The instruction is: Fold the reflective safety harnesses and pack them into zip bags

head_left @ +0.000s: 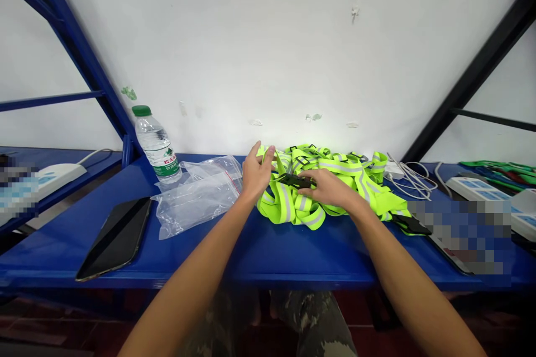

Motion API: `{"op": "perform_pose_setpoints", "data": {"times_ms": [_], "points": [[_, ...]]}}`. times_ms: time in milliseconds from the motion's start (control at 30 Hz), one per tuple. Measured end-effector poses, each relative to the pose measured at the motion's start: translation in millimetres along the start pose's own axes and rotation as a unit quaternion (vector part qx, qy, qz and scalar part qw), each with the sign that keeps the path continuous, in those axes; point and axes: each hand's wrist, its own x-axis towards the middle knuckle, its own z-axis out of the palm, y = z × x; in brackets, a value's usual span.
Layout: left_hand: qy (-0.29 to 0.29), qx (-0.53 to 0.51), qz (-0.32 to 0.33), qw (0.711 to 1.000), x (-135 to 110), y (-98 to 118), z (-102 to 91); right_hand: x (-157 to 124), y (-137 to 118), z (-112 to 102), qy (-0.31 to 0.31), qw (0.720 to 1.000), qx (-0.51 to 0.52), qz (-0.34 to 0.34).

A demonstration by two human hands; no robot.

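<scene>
So there's a messy heap of neon reflective straps (345,166) sitting right of the middle on a blue counter (301,259), pushed up toward the far side by the white wall (268,44). Right hand (324,187) has a black buckle (295,180) pinched between thumb and fingers, on the near side of the pile. Left hand (257,172) is at the pile's left end, thumb up and right against the straps, but its other fingers are partly hidden, so I can't tell if it's actually gripping one.

Just left of that hand there's some clear plastic bags (196,206) lying flat, and behind them on the far left a water bottle (158,145) with a green cap, upright. Black phone (117,239) lies near the left, close to the near edge. Over on the right there's a tangle of white cable (414,181) past the heap, then a white power strip (479,192), with a pixelated patch hiding whatever's nearer than that.
</scene>
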Motion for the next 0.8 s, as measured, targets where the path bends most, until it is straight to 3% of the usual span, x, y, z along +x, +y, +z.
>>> {"op": "perform_pose_setpoints", "data": {"times_ms": [133,200,267,333,400,467,533,600,700,800], "points": [[-0.033,0.027,-0.002,0.999,16,-1,-18.3,-7,17,-23,-0.015,0.997,-0.056,0.047],[-0.058,0.07,0.026,0.996,20,3,-27.4,-12,26,-39,-0.02,0.994,-0.088,0.065],[-0.121,0.131,0.071,0.981,20,14,-35.9,-17,34,-57,0.007,0.99,-0.109,0.084],[-0.229,0.205,0.114,0.945,19,29,-42.7,-23,38,-77,0.054,0.986,-0.118,0.103],[-0.324,0.291,0.149,0.888,19,44,-47.2,-29,39,-96,0.09,0.982,-0.117,0.115],[-0.37,0.38,0.158,0.833,22,57,-49.6,-34,37,-112,0.094,0.984,-0.11,0.107],[-0.371,0.449,0.143,0.801,29,68,-51.7,-38,35,-124,0.072,0.989,-0.1,0.086],[-0.358,0.476,0.124,0.794,38,77,-54.9,-42,32,-133,0.038,0.992,-0.092,0.074],[-0.33,0.472,0.118,0.809,50,92,-61.4,-45,27,-141,0.039,0.996,-0.059,0.059],[-0.281,0.461,0.129,0.832,58,106,-67.3,-48,17,-149,0.108,0.993,0.022,0.029]]}}
